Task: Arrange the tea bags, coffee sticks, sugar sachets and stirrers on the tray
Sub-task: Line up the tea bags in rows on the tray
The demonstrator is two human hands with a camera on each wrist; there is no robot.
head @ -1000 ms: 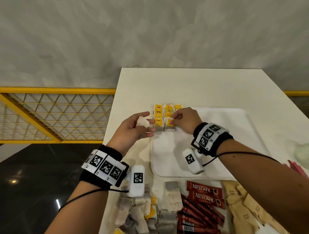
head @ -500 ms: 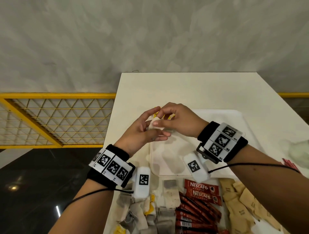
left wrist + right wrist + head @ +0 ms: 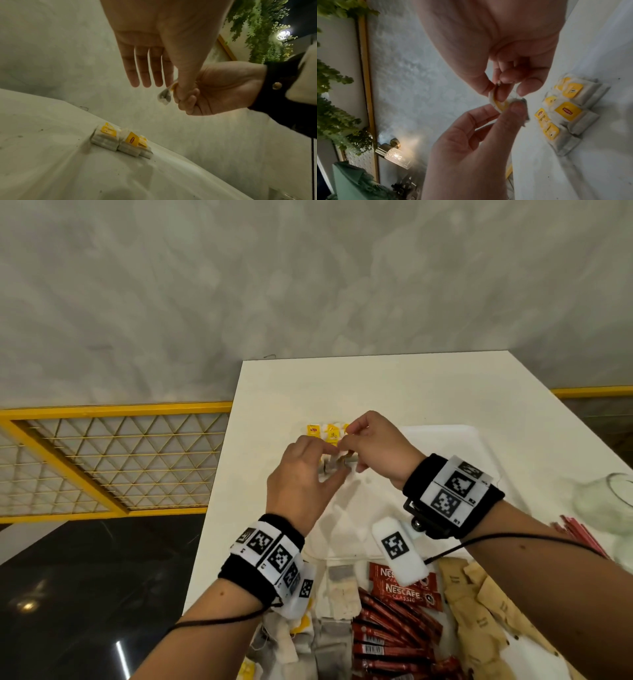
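Tea bag (image 3: 500, 104), small and white with a yellow tag folded against it, is being held in the air between both hands, just above the far left corner of the tray (image 3: 445, 440). The right hand (image 3: 380, 450) is pinching its upper edge between thumb and curled fingertips, while the left hand (image 3: 301, 474) is pinching the lower edge between thumb and forefinger, its other fingers stretching out straight (the left wrist view is showing them fanned and holding nothing). A grey, darker end of the bag is poking out beside the thumb.

Below the hands, the arranged tea bags (image 3: 120, 140) are lying in tight rows on that corner of the white tray, each one a pale paper pouch with a yellow tag on top; one tag is carrying a red logo, too small to read. The tray is sitting on the white table (image 3: 342, 385).

Nearer the person, the loose tea bags (image 3: 339, 597) are lying in a heap on the table, some showing yellow tags. Right of them, the coffee sticks (image 3: 394, 635) are piling up, red, two of them reading "NESCAFE CLASSIC". Further right, the brown sugar sachets (image 3: 479, 604) are lying scattered, and the red stirrers (image 3: 579, 534) are showing past the right forearm, beside a clear glass (image 3: 606, 498).
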